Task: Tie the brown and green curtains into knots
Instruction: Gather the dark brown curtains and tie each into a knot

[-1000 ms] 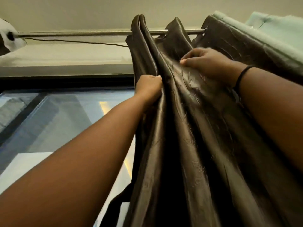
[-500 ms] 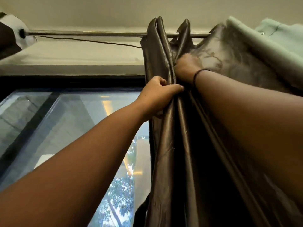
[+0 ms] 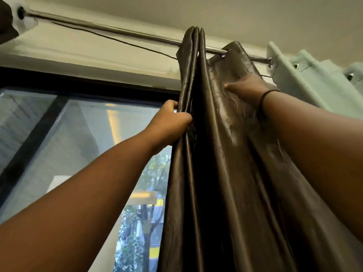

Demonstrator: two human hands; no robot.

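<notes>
A shiny brown curtain [image 3: 222,173] hangs in folds from a metal rod [image 3: 110,31]. My left hand [image 3: 169,124] is closed around the curtain's bunched left folds, a little below the rod. My right hand [image 3: 247,91], blurred, lies on the wider fold to the right, just under the rod; whether it grips the cloth is unclear. A pale green curtain [image 3: 314,83] hangs on the same rod at the far right, with neither hand on it.
A dark-framed window [image 3: 82,138] fills the left, with trees and buildings outside. A thin wire [image 3: 125,43] runs below the rod. The ceiling is close above. A dark cloth corner [image 3: 7,24] shows at top left.
The left folds have been pushed tighter together. My right hand has shifted right onto the wider fold. The view has tilted up and the rod now slants.
</notes>
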